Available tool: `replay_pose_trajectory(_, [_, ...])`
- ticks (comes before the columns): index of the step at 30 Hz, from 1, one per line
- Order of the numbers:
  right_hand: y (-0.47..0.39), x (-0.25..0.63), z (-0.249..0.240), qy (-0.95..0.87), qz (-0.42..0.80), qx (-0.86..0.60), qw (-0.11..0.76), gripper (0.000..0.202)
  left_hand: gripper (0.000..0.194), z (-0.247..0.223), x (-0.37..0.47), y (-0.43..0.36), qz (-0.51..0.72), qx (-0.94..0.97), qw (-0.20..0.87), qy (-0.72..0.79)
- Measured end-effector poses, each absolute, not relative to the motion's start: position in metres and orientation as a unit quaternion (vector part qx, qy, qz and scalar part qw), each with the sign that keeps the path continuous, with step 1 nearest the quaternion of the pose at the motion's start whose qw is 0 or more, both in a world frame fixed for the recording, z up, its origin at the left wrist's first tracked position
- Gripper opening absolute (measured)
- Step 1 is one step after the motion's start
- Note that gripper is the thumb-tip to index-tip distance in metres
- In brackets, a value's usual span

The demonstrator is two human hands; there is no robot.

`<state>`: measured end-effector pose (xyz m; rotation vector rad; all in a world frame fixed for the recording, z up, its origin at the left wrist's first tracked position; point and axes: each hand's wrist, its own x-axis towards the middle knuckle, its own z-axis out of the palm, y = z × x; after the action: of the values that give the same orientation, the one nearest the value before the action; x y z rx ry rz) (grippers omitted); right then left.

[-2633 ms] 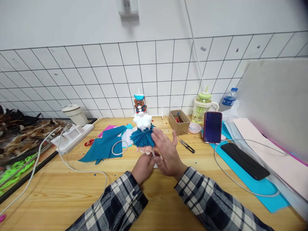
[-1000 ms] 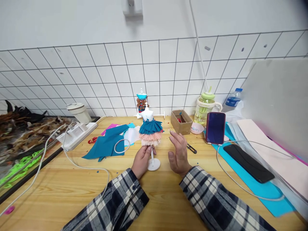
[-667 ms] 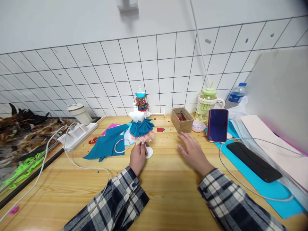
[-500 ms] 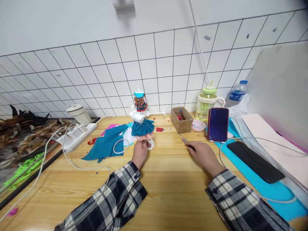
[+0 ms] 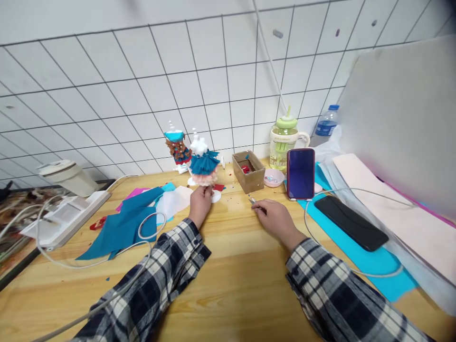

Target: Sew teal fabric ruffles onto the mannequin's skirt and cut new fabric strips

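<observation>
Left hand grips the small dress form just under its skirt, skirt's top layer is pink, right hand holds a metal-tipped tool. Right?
Wrong on color: the skirt's top layer is teal; the pink ruffle sits below it, as the head view shows. The rest holds: left hand on the small dress form, right hand on the metal-tipped tool.

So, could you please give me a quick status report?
Left hand gripping white mannequin below its skirt. Right hand holding snips, mostly hidden. Cardboard box beyond snips.
</observation>
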<state>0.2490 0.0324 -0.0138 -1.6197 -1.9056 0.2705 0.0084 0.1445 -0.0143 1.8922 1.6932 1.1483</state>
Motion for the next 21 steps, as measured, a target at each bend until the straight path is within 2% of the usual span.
replay_pose_trajectory(10, [0.041,0.248,-0.019,-0.731,0.106,-0.59,0.325,0.02,0.036,-0.018,0.006,0.157,0.387,0.684,0.156,0.598])
replay_pose_trajectory(15, [0.043,0.254,-0.02,-0.711,0.084,-0.611,0.338,0.019,0.036,-0.015,-0.001,0.141,0.392,0.668,0.109,0.623])
replay_pose_trajectory(21, [0.042,0.258,-0.021,-0.704,0.071,-0.649,0.281,0.023,0.036,0.0,-0.04,0.104,0.351,0.696,0.048,0.624])
